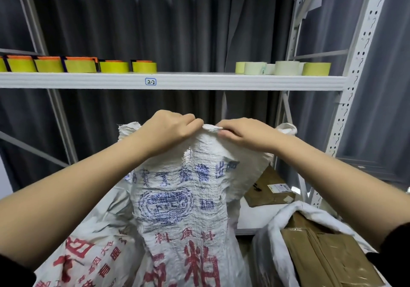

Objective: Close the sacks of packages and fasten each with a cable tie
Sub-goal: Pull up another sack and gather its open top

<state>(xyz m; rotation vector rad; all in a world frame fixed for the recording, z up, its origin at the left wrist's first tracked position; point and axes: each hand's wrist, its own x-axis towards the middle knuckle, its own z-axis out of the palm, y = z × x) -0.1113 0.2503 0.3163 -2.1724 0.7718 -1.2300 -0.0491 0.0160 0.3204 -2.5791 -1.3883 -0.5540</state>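
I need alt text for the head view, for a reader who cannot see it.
Both hands, left and right, pinch the top edge of a printed white sack in front of a shelf holding tape rolls. An open sack with brown parcels stands at right.

White metal shelf [199, 82] labelled "2-2": left of the label, a row of yellow tape rolls [77, 66] with orange tops; right of it, a cluster of pale and yellow-green tape rolls [284, 68]; all lying directly on the board.
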